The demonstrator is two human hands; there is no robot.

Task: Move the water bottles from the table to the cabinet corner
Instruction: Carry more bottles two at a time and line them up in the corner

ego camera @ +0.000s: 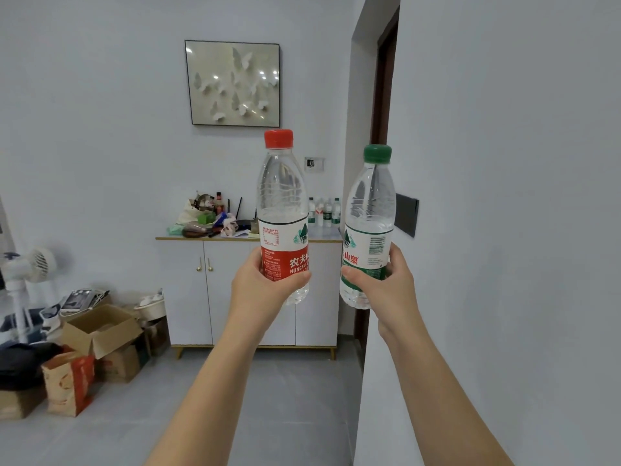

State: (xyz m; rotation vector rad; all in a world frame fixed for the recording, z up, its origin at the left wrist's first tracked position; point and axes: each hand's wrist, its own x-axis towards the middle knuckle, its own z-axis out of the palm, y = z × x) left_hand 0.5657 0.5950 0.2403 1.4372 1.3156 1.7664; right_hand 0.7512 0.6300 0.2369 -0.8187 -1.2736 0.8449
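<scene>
The red-capped bottle (282,203) is held upright in the air, the left hand (265,287) wrapped round its lower label with fingers (299,277) curled close about it. Just beside it, the green-capped bottle (369,210) leans slightly, gripped low the same way by the right hand (383,287). Beyond them, more small bottles (324,211) stand at the right rear corner of the white cabinet (188,290).

Both bare forearms reach up from the bottom edge toward the middle of the frame. The left hand (263,285) wraps around the lower half of a red-capped bottle (282,203). The right hand (386,289) grips a green-capped bottle (369,203) the same way, thumbs turned inward.
</scene>
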